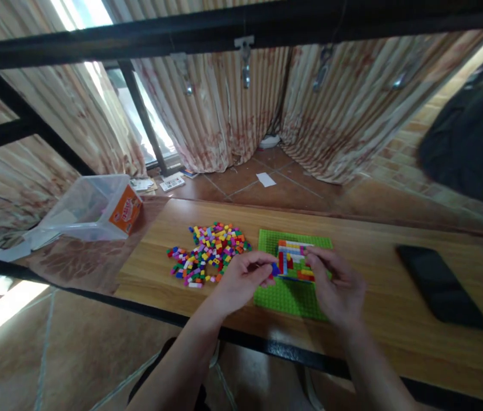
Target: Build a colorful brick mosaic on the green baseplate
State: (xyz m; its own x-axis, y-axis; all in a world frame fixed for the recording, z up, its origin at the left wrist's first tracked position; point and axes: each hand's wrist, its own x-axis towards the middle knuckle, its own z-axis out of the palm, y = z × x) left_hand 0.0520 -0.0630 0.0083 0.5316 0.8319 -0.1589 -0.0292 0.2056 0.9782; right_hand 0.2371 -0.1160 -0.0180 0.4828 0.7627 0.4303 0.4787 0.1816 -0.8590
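My left hand [244,279] is closed, thumb and forefinger pinching a small blue toy brick [274,269] beside the left edge of a build of joined bricks [295,261]. This build has rows of white, red, orange, yellow and green, and appears over a green studded baseplate [290,299]. At its right side is my right hand [341,285], thumb and fingers drawn together at the upper right corner. A magenta brick [303,250] shows at those fingertips; whether it is held or part of the build is unclear. Loose bricks [211,251] of many colours lie left of the baseplate.
A black phone-like slab [442,286] rests on the wooden table [370,257] at the right. Beyond the table's left end stands a clear plastic bin [91,208] with an orange label. A dark metal bar [224,28] crosses overhead with hanging clips. Curtains [220,114] hang behind.
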